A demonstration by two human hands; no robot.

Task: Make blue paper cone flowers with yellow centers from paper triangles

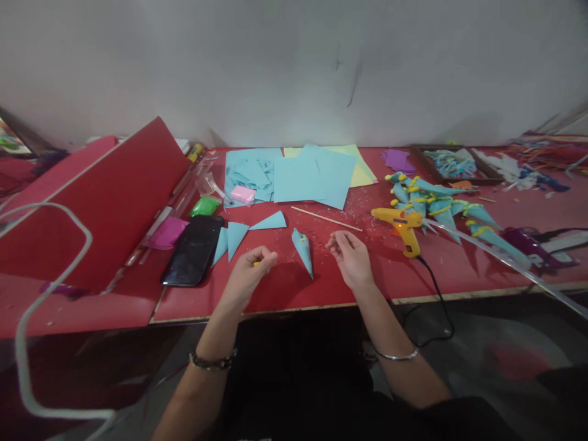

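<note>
A small blue paper cone (pixel 302 252) with yellow bits near its wide end lies on the red table between my hands, its tip toward me. My left hand (pixel 248 272) is closed, with a bit of yellow clay (pixel 256 264) showing between its fingers. To the right of the cone, my right hand (pixel 351 254) has its fingertips pinched together; what they hold, if anything, cannot be made out. Neither hand touches the cone. Cut blue paper pieces (pixel 237 236) and a thin wooden stick (pixel 327 218) lie just beyond.
A yellow glue gun (pixel 402 228) with a clear glue stick rests at right, near decorated cones (pixel 443 211). A black phone (pixel 193 251) and pink packet (pixel 168 233) lie at left beside a red board (pixel 114 208). Blue sheets (pixel 298 180) lie at the back. A white cable (pixel 27 318) crosses the left.
</note>
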